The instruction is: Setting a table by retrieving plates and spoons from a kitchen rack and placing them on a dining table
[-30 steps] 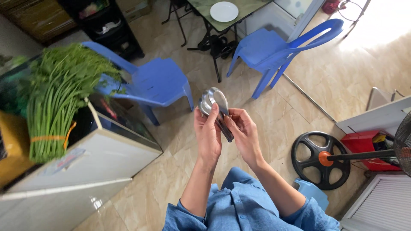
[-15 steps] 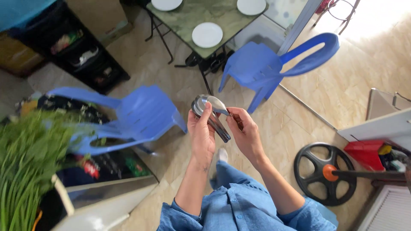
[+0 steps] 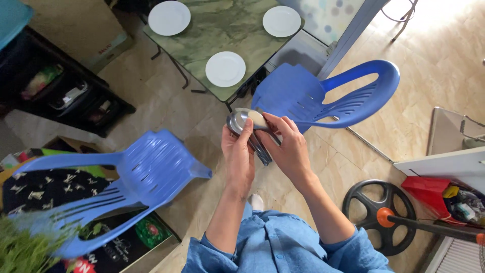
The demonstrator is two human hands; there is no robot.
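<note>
Between both hands, spoons (image 3: pixel 250 129) point bowls up-left, handles down-right.

Bright daylight throughout, pouring in from the upper right, where the floor (image 3: pixel 444 30) bleaches to near white glare. Soft shadows under the green table (image 3: pixel 222 30) and beside the 2 blue chairs (image 3: pixel 323 96). Sharp focus on the hands and the shiny spoons (image 3: pixel 247 124), with a pale highlight on the top bowl. Motion blur smearing the greens (image 3: pixel 25 247) at lower left. Strong wide-angle bending toward the edges, stretching the nearer chair (image 3: pixel 126 187) and curving straight lines.
</note>
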